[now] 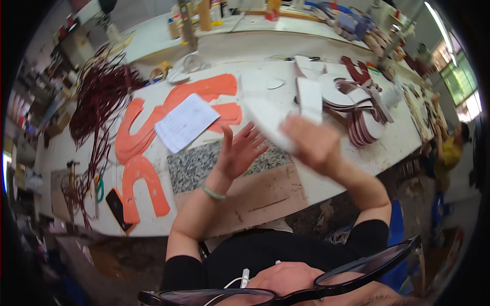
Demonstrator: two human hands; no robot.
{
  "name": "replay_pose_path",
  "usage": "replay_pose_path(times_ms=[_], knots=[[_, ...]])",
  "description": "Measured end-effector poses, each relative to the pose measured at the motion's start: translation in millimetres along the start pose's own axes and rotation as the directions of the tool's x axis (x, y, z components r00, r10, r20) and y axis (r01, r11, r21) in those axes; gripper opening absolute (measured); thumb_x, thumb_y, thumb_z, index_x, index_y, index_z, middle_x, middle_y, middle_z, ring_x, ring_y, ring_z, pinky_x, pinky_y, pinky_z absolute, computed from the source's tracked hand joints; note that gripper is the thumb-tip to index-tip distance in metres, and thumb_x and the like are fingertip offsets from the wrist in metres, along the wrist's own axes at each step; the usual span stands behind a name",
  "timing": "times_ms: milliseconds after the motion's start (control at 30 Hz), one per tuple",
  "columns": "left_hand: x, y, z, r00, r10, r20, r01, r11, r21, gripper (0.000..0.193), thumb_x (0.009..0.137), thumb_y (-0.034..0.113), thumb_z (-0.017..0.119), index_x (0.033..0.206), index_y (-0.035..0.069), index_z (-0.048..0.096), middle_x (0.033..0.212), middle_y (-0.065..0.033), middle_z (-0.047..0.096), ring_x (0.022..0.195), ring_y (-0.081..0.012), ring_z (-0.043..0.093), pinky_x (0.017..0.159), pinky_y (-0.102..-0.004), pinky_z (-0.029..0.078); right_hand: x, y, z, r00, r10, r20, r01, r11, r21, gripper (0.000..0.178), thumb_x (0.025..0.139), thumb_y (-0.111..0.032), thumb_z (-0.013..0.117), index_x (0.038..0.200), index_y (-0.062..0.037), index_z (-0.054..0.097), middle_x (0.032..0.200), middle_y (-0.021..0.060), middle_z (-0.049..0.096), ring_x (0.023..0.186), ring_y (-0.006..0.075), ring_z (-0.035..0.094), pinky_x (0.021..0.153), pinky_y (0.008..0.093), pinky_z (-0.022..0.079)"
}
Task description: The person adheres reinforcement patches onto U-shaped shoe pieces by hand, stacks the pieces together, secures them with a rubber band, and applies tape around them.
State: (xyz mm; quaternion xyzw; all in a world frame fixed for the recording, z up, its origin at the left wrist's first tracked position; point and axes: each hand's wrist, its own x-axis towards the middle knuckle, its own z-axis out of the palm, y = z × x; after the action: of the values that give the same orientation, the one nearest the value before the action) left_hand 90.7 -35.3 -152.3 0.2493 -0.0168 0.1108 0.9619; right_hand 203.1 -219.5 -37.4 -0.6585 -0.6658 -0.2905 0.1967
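Observation:
A white flat piece (266, 118), smeared by motion, is gripped at its near right end by my right hand (312, 144). It is tilted above the table, its exact shape unclear. My left hand (241, 150) is open beside it, fingers spread and palm turned toward the piece, holding nothing. Under my hands lies a speckled stone slab (190, 172), with a brown board (263, 199) along its near side. Left of the slab, several orange U-shaped pieces (145, 186) are spread out, partly covered by a handwritten paper sheet (187, 122).
Curved white-and-pink pieces (365, 127) are stacked at the right, near dark red pieces (356, 71). Tangled dark red cords (97, 102) hang at the left. A phone (118, 210) and green-handled scissors (99, 189) lie near the front left. A tape roll (193, 62) stands behind. Another person (449, 150) sits far right.

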Motion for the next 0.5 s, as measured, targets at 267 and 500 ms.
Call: replay_pose_path(times_ms=[267,500], knots=[[-80.8,21.3,20.6,0.963,-0.198,-0.184,0.221,0.968,0.118,0.054,0.077,0.019,0.057,0.125,-0.005,0.051,0.115,-0.0148,0.061,0.104,-0.0252,0.062,0.091,-0.0387,0.052,5.8,-42.1,52.7,0.97,0.177,0.168,-0.241,0.809,0.536,0.037,0.078,-0.017,0.078,0.112,-0.0075,0.066,0.101,0.011,0.066,0.089,0.0282,0.062,0.076,0.0364,0.052],[-107.8,37.8,21.3,0.967,0.021,-0.253,0.127,0.823,0.554,0.06,0.068,0.006,0.059,0.126,-0.002,0.05,0.109,-0.01,0.061,0.1,-0.0196,0.061,0.088,-0.0324,0.051,38.8,-68.2,81.7,0.984,0.043,0.17,-0.157,0.654,0.74,0.017,0.083,-0.011,0.073,0.091,-0.0047,0.059,0.095,0.0067,0.058,0.091,0.0236,0.056,0.077,0.0356,0.047]])
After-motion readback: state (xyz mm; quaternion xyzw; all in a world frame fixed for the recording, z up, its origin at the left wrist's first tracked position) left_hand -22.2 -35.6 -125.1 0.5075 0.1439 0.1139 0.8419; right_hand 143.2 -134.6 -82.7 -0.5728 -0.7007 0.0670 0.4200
